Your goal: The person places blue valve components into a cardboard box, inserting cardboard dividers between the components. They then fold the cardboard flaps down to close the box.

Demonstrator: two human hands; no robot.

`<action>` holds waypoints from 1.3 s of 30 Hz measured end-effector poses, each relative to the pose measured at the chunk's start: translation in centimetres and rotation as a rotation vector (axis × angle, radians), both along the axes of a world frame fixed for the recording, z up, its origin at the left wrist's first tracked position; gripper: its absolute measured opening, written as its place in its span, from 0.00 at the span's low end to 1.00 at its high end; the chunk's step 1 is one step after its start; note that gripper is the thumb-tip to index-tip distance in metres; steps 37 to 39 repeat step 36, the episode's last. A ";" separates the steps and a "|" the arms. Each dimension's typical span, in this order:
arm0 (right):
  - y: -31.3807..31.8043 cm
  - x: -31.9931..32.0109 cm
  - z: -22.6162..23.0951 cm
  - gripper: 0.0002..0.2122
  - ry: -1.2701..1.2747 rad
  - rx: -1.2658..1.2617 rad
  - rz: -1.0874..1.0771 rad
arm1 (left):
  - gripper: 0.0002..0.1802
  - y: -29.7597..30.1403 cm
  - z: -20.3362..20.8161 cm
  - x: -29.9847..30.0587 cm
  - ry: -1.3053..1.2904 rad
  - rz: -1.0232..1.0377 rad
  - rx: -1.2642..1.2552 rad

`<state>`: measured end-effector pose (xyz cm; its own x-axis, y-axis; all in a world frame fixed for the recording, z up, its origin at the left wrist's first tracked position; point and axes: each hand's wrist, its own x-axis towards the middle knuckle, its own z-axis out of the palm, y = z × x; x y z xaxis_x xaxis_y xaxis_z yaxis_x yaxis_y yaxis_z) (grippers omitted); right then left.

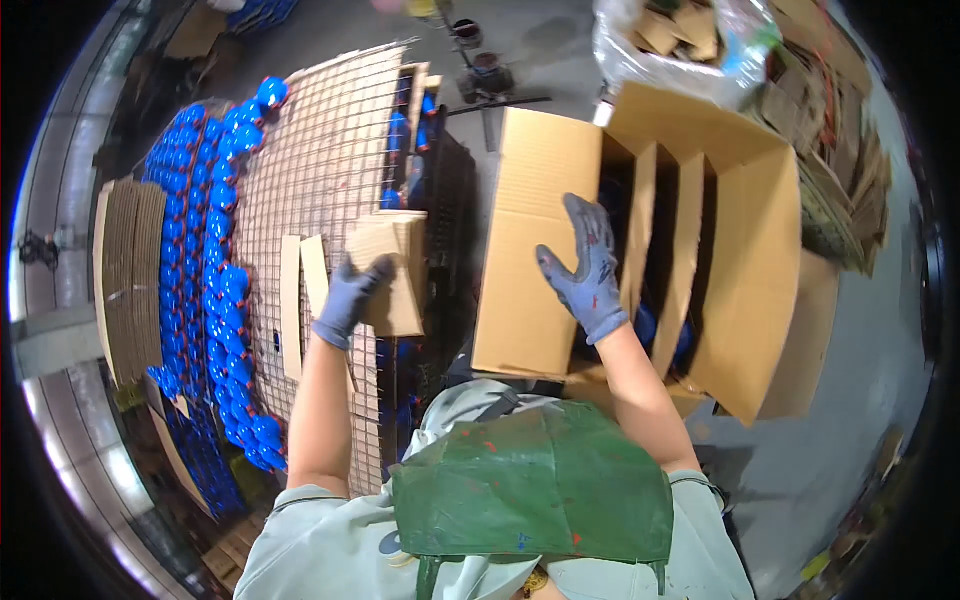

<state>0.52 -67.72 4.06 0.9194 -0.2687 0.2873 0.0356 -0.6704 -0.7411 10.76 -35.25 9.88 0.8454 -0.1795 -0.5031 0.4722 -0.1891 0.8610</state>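
Observation:
My left hand, in a grey-blue glove, is closed on the near left part of a small stack of cardboard pieces at the right edge of a wire mesh rack. My right hand, gloved alike, has its thumb and fingers spread over the folded-out left flap of an open cardboard box. Whether its palm touches the flap I cannot tell. Upright cardboard dividers split the box into compartments. Blue objects show dimly between them.
Many glossy blue rounded objects line the left of the wire mesh. Two cardboard strips lie on it. A bundle of cardboard sheets stands far left. A clear plastic bag of scraps sits beyond the box.

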 end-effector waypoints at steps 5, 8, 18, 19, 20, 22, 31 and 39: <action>3.8 2.1 -2.2 0.29 0.394 -0.594 -0.063 | 0.29 17.8 -5.6 7.9 0.180 -0.041 0.245; 4.2 2.8 -1.4 0.27 0.416 -0.564 -0.090 | 0.37 23.8 -9.6 15.9 0.333 -0.225 0.301; 4.8 3.5 -2.5 0.30 0.536 -0.650 -0.117 | 0.48 29.1 -16.1 48.6 -0.254 0.774 0.316; 4.9 3.8 -2.6 0.31 0.524 -0.652 -0.117 | 0.47 29.7 -16.3 48.1 -0.326 0.733 0.402; 4.7 3.9 -2.4 0.31 0.539 -0.673 -0.109 | 0.42 30.3 -17.0 46.2 -0.346 0.668 0.140; 5.2 3.7 -2.4 0.31 0.578 -0.688 -0.144 | 0.32 24.8 -13.0 40.8 -0.385 0.621 0.063; 4.9 4.2 -0.8 0.32 0.552 -0.560 -0.205 | 0.30 8.4 -7.9 12.9 0.717 0.110 -1.275; 4.5 4.1 2.7 0.38 0.073 1.057 -0.136 | 0.20 -4.2 -4.2 2.2 0.459 -0.309 -0.784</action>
